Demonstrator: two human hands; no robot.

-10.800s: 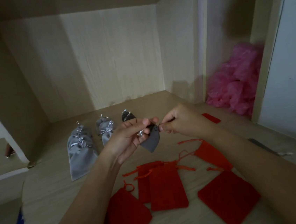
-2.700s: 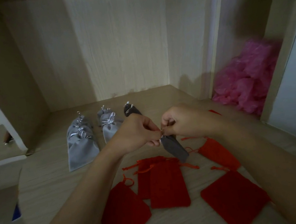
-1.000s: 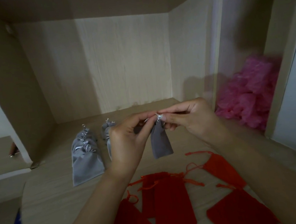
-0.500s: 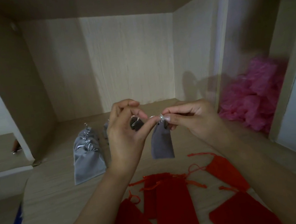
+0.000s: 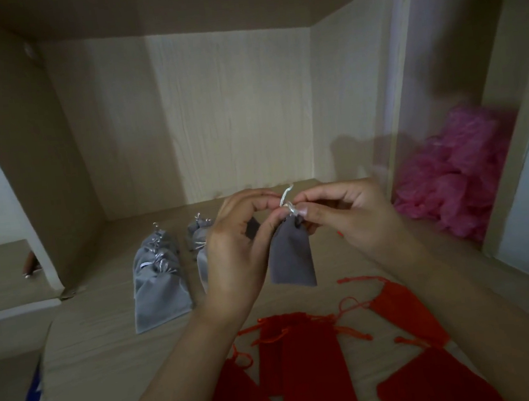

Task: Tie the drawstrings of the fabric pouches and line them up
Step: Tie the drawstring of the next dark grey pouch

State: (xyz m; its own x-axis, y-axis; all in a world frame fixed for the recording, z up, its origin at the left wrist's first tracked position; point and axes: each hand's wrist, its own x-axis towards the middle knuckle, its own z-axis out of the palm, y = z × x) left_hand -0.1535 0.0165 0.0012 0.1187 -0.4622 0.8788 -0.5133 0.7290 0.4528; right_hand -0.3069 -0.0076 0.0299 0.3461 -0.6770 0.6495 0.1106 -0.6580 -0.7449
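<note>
Grey pouch (image 5: 290,256) hangs mid-air over the shelf (image 5: 107,331), so its weight keeps the neck cinched. Left hand (image 5: 236,252) and right hand (image 5: 350,220) each pinch the silver drawstring (image 5: 287,199) at the top (knot half done, I'd guess). Red pouches (image 5: 310,365) wait nearer, untied.

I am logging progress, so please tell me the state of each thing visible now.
Held grey pouch: hanging in the air, neck gathered.
Silver drawstring: pinched by both hands; knot unclear.
Left hand: pinches the drawstring.
Right hand: pinches the drawstring.
Other grey pouches: tied, lying in lines.
Red pouches: lying flat, strings loose.
</note>
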